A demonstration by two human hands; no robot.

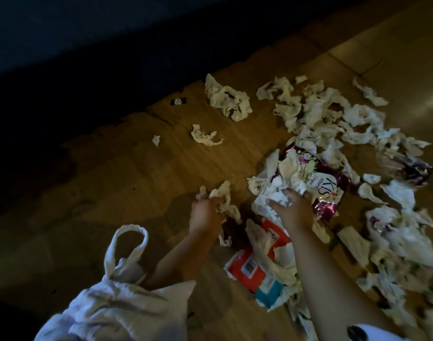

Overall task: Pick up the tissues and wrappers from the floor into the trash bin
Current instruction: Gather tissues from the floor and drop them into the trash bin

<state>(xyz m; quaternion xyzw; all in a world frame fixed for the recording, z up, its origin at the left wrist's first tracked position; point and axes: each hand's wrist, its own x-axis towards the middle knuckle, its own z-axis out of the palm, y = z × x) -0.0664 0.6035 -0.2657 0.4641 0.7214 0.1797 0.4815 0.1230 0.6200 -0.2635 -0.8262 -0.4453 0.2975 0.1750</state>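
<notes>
Crumpled white tissues (pixel 328 114) lie scattered across the wooden floor (pixel 141 173), thickest at the right. My left hand (pixel 205 212) grips a bunch of crumpled tissues (pixel 222 195). My right hand (pixel 294 207) curls its fingers into a wad of white tissue (pixel 274 193) lying on a purple and white candy wrapper (pixel 323 183). Under my right forearm lies an orange, white and teal wrapper (pixel 249 269) with a barcode. A white plastic bag (pixel 117 299) with a loop handle hangs over my left forearm at the lower left.
A separate clump of tissues (pixel 227 99) and two small scraps (pixel 205 137) lie farther away on the left. A small dark wrapper (pixel 178 101) lies by the dark shadowed area (pixel 62 70) at the top left. Another dark purple wrapper (pixel 417 171) lies at the right.
</notes>
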